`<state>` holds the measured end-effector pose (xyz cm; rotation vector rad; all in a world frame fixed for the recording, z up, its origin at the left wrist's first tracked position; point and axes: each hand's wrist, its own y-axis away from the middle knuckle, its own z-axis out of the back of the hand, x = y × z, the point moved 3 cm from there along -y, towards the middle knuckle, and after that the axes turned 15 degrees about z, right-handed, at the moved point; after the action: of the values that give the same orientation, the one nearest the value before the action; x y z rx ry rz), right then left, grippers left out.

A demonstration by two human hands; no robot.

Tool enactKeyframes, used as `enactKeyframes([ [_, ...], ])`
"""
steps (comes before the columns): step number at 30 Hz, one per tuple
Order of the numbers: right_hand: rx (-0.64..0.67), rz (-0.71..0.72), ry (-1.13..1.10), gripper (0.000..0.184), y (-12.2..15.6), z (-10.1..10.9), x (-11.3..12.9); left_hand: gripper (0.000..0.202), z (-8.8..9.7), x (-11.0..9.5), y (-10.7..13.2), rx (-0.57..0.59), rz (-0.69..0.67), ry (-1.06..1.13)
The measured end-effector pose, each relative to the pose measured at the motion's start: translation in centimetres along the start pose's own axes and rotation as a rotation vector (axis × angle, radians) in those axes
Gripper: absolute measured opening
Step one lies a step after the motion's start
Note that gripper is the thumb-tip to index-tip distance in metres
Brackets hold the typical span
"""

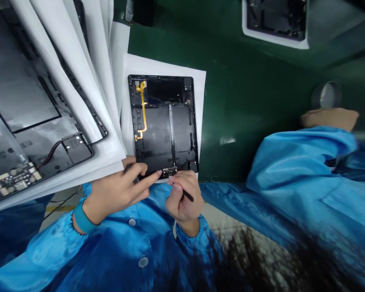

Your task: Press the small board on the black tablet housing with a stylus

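An opened black tablet housing (158,125) lies on a white paper sheet (162,64), with a yellow flex cable (144,107) along its left side and a grey ribbon strip (171,129) down its middle. At its near edge is a small circuit board (169,171). My left hand (118,190) rests at the near left corner, index finger stretched out to the board's left end and nothing visibly held. Between thumb and fingers, my right hand (185,194) pinches a slim black pen-like tool (187,196), its tip end at the board and partly hidden by the fingers.
At left, a stack of white sheets (108,138) interleaves more black housings (27,109). Another housing (276,18) lies at the far right on the green mat (231,101). To the right, a co-worker's hand (330,118) is beside a round, tape-like roll (327,95).
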<state>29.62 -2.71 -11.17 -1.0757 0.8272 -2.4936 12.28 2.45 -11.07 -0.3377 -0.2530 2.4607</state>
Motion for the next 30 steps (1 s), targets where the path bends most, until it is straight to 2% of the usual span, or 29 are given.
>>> enactKeyframes([
  [2,-0.001,-0.001,0.023,0.027,0.2,-0.1,0.3,0.038,-0.2,-0.1,0.1,0.047,-0.007,-0.097],
  [6,-0.008,0.016,0.051,0.028,0.3,-0.4,0.3,0.056,-0.9,-0.3,0.2,0.261,-0.108,-0.316],
  [9,-0.016,0.037,0.066,0.028,0.2,-0.6,0.2,0.061,-1.2,-0.5,0.1,0.396,-0.183,-0.396],
  [11,-0.024,0.038,0.079,0.028,0.0,-0.7,0.2,0.064,-1.3,-0.6,0.0,0.441,-0.209,-0.428],
  [16,-0.007,0.000,0.105,0.027,-0.6,-1.0,0.7,0.065,-0.9,-0.4,-0.2,0.349,-0.126,-0.365],
  [20,0.017,-0.007,0.085,0.025,-0.9,-0.7,0.6,0.063,-0.3,0.3,0.5,0.312,-0.204,-0.365],
  [24,0.011,-0.001,-0.007,0.023,-0.4,-0.1,-0.1,0.053,0.2,1.0,1.5,0.213,-0.204,-0.306],
  [30,0.036,0.008,-0.160,0.027,-0.6,0.2,-0.2,0.061,-0.3,1.4,2.4,0.241,-0.291,-0.361],
])
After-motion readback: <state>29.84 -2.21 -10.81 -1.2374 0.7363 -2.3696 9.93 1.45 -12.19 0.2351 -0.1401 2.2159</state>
